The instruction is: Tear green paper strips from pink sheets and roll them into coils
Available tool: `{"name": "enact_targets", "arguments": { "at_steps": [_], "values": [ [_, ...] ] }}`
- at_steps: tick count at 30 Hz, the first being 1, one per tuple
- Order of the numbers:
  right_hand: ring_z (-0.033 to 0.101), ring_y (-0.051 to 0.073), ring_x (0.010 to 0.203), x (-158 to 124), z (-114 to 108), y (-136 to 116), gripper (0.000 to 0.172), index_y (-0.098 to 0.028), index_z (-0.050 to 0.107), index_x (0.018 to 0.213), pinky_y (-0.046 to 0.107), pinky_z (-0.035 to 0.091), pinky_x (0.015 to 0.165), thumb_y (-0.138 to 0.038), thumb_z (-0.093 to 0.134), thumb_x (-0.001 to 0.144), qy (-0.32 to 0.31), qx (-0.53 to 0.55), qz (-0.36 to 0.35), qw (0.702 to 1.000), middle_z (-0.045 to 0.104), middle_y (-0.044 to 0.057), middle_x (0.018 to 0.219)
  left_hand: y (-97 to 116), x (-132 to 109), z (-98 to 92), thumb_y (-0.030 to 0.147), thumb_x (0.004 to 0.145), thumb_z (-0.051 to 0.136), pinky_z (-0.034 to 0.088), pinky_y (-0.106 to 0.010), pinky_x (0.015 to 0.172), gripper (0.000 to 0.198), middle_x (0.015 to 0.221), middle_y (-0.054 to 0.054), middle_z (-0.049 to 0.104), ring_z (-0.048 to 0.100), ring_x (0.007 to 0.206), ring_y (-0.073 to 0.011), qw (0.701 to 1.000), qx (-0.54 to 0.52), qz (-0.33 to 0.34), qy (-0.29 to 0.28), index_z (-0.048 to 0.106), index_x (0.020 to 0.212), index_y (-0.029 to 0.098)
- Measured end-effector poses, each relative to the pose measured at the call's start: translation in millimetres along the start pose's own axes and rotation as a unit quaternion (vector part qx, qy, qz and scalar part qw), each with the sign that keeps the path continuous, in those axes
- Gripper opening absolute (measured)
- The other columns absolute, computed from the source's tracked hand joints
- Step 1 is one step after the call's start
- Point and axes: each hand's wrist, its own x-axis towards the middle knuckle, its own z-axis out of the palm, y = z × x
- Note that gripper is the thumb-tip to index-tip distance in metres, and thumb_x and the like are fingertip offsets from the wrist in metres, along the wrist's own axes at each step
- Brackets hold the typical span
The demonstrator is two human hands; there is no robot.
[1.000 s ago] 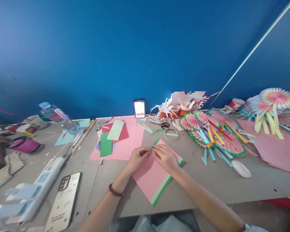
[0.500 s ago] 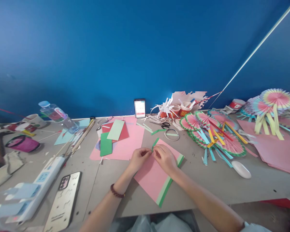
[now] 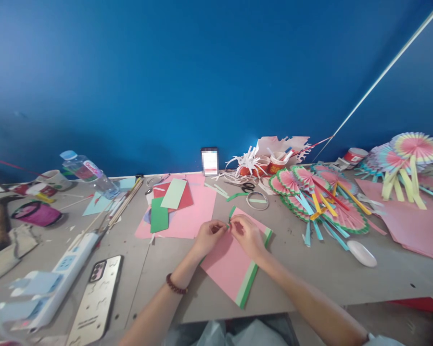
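A pink paper sheet [image 3: 220, 276] lies at an angle before me, with a light and dark green paper band [image 3: 250, 284] along its right side. Over its far-left edge my left hand [image 3: 211, 234] is closed in a pinch. My right hand [image 3: 248, 236] pinches just beside it, the fingertips of both nearly meeting. A narrow green paper strip [image 3: 232, 212] shows at their fingertips, running along that edge. The fingers hide most of it, and I cannot tell whether it is stuck down.
Scissors [image 3: 248, 187] and a tape ring [image 3: 257, 201] lie beyond the sheet. Folded paper fans [image 3: 310, 185] and a white oval object [image 3: 362, 253] are to the right. Green cards [image 3: 159, 215] lie left, with a phone [image 3: 95, 300], power strip [image 3: 63, 269] and bottle [image 3: 90, 170] further left.
Both hands stay pinched at the same edge. The right fingers have shifted slightly, and the sheet's right corner has moved a little left.
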Motion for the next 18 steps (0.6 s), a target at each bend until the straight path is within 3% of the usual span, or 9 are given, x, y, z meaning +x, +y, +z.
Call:
{"name": "enact_targets", "arguments": {
  "at_steps": [8, 18],
  "values": [
    [0.069, 0.021, 0.076, 4.1, -0.7, 1.9, 0.011, -0.022, 0.065, 0.078, 0.031, 0.054, 0.070, -0.025, 0.057, 0.084, 0.035, 0.049, 0.042, 0.997, 0.074, 0.005, 0.080, 1.8, -0.4, 0.6, 0.048, 0.071, 0.074, 0.043, -0.025, 0.061, 0.032, 0.069, -0.003, 0.069, 0.059, 0.064, -0.0147, 1.000, 0.005, -0.008, -0.001, 0.070, 0.072, 0.016],
    [0.068, 0.021, 0.073, 9.7, -8.7, 3.4, 0.022, -0.020, 0.069, 0.076, 0.032, 0.052, 0.074, -0.041, 0.062, 0.079, 0.017, 0.094, 0.164, 0.982, 0.075, 0.005, 0.078, 2.7, -0.3, -0.5, 0.048, 0.071, 0.071, 0.041, -0.024, 0.057, 0.031, 0.067, -0.001, 0.066, 0.058, 0.061, -0.0141, 0.999, 0.024, -0.024, -0.009, 0.067, 0.072, 0.017]
  ]
}}
